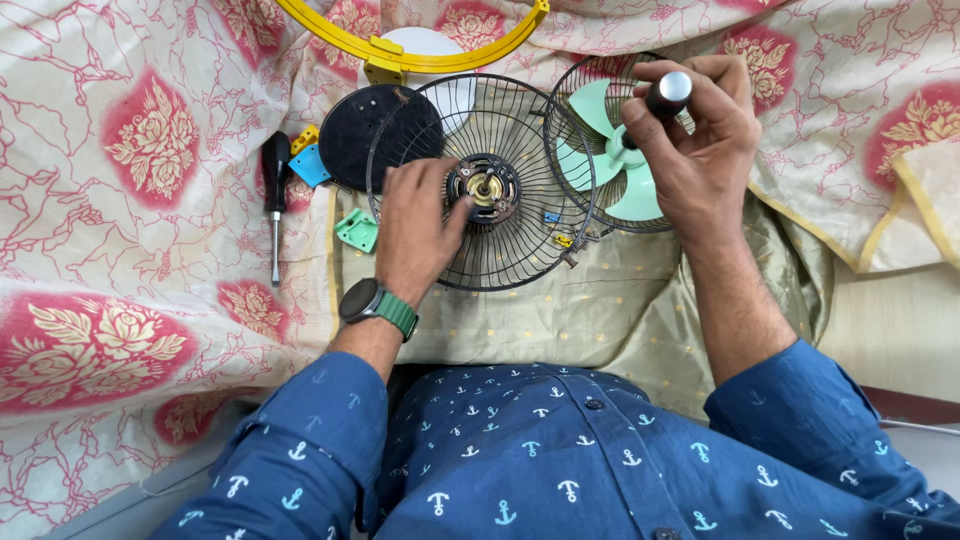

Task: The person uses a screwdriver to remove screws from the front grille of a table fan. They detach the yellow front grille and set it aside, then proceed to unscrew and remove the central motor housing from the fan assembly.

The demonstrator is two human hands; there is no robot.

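My left hand (418, 225) rests on a black wire fan guard (520, 130), its fingers touching the fan motor hub (487, 187) at the guard's middle. A watch with a green strap sits on that wrist. My right hand (695, 135) is closed around the black handle of a screwdriver (665, 95) with a silver cap, held above the second wire guard (580, 110). In that guard lies a light green fan blade (610, 165). The screwdriver's tip is hidden behind my hand.
A second black-handled screwdriver (275, 200) lies at the left on the floral cloth (120, 200). A black round cover (365, 135), small blue (310, 165), yellow (305, 137) and green (357, 230) plastic parts, and a yellow curved frame (420, 55) lie near the guards.
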